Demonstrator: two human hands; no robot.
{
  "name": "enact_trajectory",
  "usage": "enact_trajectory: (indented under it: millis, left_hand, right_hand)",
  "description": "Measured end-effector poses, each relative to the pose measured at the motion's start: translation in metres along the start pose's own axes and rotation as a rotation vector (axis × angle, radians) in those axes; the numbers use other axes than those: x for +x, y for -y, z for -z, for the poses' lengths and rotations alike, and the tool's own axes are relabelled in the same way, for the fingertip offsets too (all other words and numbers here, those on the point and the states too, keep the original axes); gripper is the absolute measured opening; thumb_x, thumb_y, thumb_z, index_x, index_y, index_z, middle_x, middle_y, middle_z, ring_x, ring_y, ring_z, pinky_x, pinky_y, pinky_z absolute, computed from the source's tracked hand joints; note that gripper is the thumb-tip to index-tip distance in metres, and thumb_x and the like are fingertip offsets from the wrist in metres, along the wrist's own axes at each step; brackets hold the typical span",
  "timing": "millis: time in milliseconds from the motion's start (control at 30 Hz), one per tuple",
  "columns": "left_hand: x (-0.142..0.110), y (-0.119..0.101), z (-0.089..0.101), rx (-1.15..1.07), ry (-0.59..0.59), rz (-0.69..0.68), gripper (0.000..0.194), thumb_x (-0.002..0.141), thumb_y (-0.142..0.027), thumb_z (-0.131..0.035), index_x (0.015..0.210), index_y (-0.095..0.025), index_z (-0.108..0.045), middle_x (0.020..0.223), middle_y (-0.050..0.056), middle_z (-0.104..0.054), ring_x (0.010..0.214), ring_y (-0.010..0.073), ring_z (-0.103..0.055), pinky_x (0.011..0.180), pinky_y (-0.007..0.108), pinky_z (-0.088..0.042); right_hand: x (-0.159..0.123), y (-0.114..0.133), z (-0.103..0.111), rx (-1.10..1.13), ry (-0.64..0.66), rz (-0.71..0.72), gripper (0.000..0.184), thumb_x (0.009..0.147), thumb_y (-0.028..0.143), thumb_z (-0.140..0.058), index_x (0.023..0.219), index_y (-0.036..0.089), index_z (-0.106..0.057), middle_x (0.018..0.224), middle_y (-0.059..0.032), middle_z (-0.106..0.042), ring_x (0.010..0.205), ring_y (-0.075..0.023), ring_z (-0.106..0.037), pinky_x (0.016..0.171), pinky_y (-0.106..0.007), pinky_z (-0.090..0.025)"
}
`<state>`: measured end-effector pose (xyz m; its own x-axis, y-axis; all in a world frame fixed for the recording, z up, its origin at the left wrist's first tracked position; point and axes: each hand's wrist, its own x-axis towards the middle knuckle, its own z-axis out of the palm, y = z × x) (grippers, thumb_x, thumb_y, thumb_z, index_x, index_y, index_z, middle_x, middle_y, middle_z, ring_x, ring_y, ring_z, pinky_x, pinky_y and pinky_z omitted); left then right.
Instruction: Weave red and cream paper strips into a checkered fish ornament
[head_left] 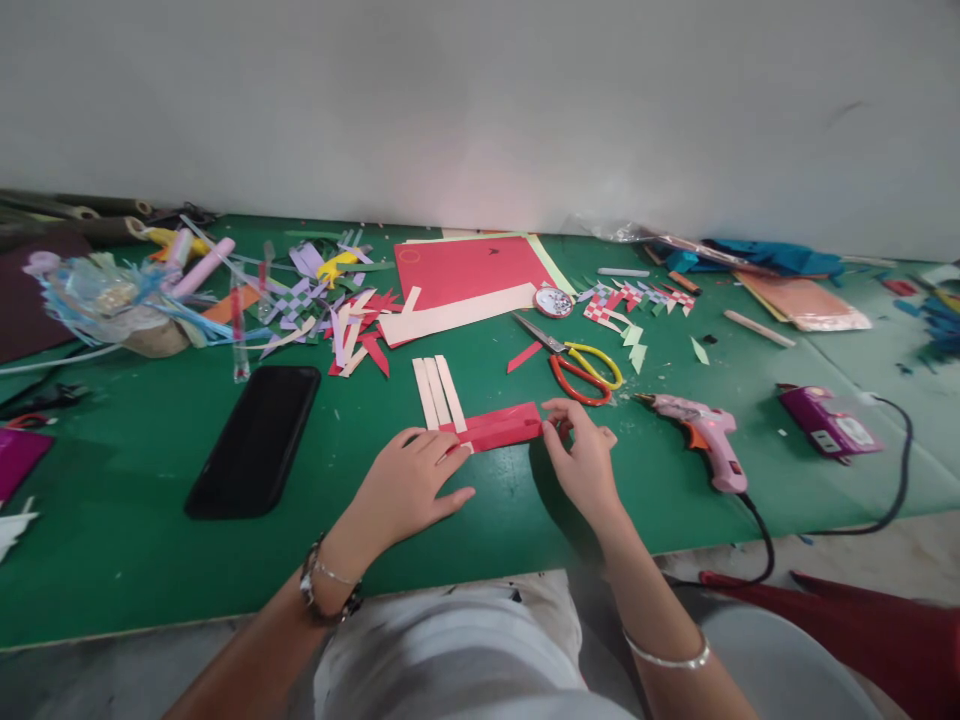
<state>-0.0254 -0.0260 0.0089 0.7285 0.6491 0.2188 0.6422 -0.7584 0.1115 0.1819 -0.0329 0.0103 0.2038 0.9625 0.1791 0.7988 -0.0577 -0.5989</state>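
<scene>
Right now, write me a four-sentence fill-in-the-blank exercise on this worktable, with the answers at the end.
1. Just beyond the left hand, ____ cream paper strips lie side by side.
2. The paper piece reaching from the left hand to the right hand is coloured ____.
3. The hot glue gun has a ____ body.
4. The black smartphone lies to the ____ of both hands.

Missing words: three; red; pink; left.

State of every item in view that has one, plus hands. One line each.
left hand: open, fingers at red paper's left end
right hand: fingertips at its right end, grip unclear
red paper: lying flat
cream strips: side by side
scissors: lying down, blade opening unclear
phone: flat, upper face dark
glue gun: on its side, corded
purple box: cable attached, power unclear
</scene>
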Motion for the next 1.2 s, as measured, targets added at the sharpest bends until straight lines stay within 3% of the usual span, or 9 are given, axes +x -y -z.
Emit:
enact_trajectory:
  millis: [100, 267, 333, 533, 667, 800, 1100, 1200]
  left_hand:
    - [-0.001, 0.0, 0.0, -0.002, -0.01, 0.005, 0.034, 0.083, -0.037, -0.045, 0.103, -0.014, -0.06, 0.098, 0.008, -0.064, 0.088, 0.0213, -0.058, 0.076, 0.034, -0.042]
    - [-0.001, -0.001, -0.002, -0.003, -0.033, 0.002, 0.032, 0.082, -0.036, -0.047, 0.102, -0.014, -0.06, 0.096, 0.008, -0.065, 0.088, 0.0214, -0.058, 0.076, 0.034, -0.042]
    - [-0.001, -0.001, -0.002, -0.002, -0.031, 0.0, 0.033, 0.082, -0.036, -0.047, 0.103, -0.014, -0.06, 0.096, 0.007, -0.065, 0.088, 0.0213, -0.058, 0.076, 0.034, -0.042]
    - [-0.001, -0.001, -0.002, 0.007, -0.013, 0.001, 0.034, 0.083, -0.037, -0.046, 0.102, -0.013, -0.059, 0.097, 0.008, -0.064, 0.088, 0.0215, -0.058, 0.076, 0.034, -0.043]
    - [-0.002, -0.001, -0.002, -0.007, -0.007, 0.006, 0.035, 0.083, -0.038, -0.044, 0.103, -0.013, -0.059, 0.098, 0.008, -0.064, 0.088, 0.0211, -0.057, 0.077, 0.034, -0.043]
    - [-0.002, -0.001, -0.002, -0.027, -0.009, 0.009, 0.033, 0.084, -0.037, -0.044, 0.103, -0.013, -0.058, 0.097, 0.008, -0.063, 0.089, 0.0212, -0.057, 0.077, 0.034, -0.043]
    - [-0.001, -0.001, -0.002, -0.03, -0.02, 0.0, 0.032, 0.084, -0.035, -0.045, 0.103, -0.013, -0.058, 0.097, 0.009, -0.064, 0.089, 0.0219, -0.057, 0.076, 0.035, -0.043]
    - [-0.002, -0.001, -0.003, -0.029, -0.023, -0.001, 0.032, 0.084, -0.035, -0.045, 0.103, -0.013, -0.058, 0.097, 0.009, -0.064, 0.089, 0.0219, -0.057, 0.076, 0.035, -0.044]
  right_hand:
    - [-0.002, -0.005, -0.001, -0.077, -0.041, 0.048, 0.02, 0.074, 0.019, -0.04, 0.086, 0.02, -0.056, 0.068, 0.0019, -0.056, 0.059, -0.0131, -0.048, 0.067, -0.03, -0.022]
    - [-0.005, -0.008, 0.008, -0.281, -0.287, 0.17, 0.014, 0.077, 0.017, -0.044, 0.083, 0.017, -0.056, 0.069, 0.0, -0.054, 0.067, -0.0153, -0.049, 0.063, -0.029, -0.019]
    - [-0.008, -0.005, 0.012, -0.329, -0.321, 0.264, 0.015, 0.079, 0.016, -0.043, 0.08, 0.018, -0.058, 0.069, -0.0004, -0.054, 0.068, -0.0151, -0.05, 0.063, -0.029, -0.019]
    - [-0.026, 0.016, -0.003, -0.345, 0.004, 0.572, 0.026, 0.083, 0.015, -0.038, 0.092, 0.023, -0.062, 0.07, -0.0006, -0.054, 0.066, -0.0142, -0.047, 0.062, -0.029, -0.018]
    - [-0.032, 0.023, -0.015, -0.391, 0.085, 0.561, 0.027, 0.085, 0.019, -0.038, 0.098, 0.023, -0.061, 0.073, -0.0017, -0.054, 0.068, -0.0146, -0.046, 0.064, -0.031, -0.018]
    - [-0.031, 0.019, -0.013, -0.432, 0.101, 0.523, 0.027, 0.085, 0.022, -0.038, 0.098, 0.024, -0.062, 0.073, -0.0015, -0.052, 0.07, -0.0148, -0.045, 0.064, -0.031, -0.018]
    - [-0.031, 0.013, -0.006, -0.463, -0.017, 0.426, 0.028, 0.086, 0.023, -0.036, 0.082, 0.02, -0.064, 0.073, -0.0028, -0.055, 0.07, -0.0155, -0.044, 0.065, -0.033, -0.018]
    - [-0.032, 0.012, -0.007, -0.492, -0.049, 0.436, 0.027, 0.085, 0.025, -0.038, 0.093, 0.021, -0.063, 0.076, -0.0035, -0.056, 0.071, -0.0161, -0.043, 0.066, -0.033, -0.018]
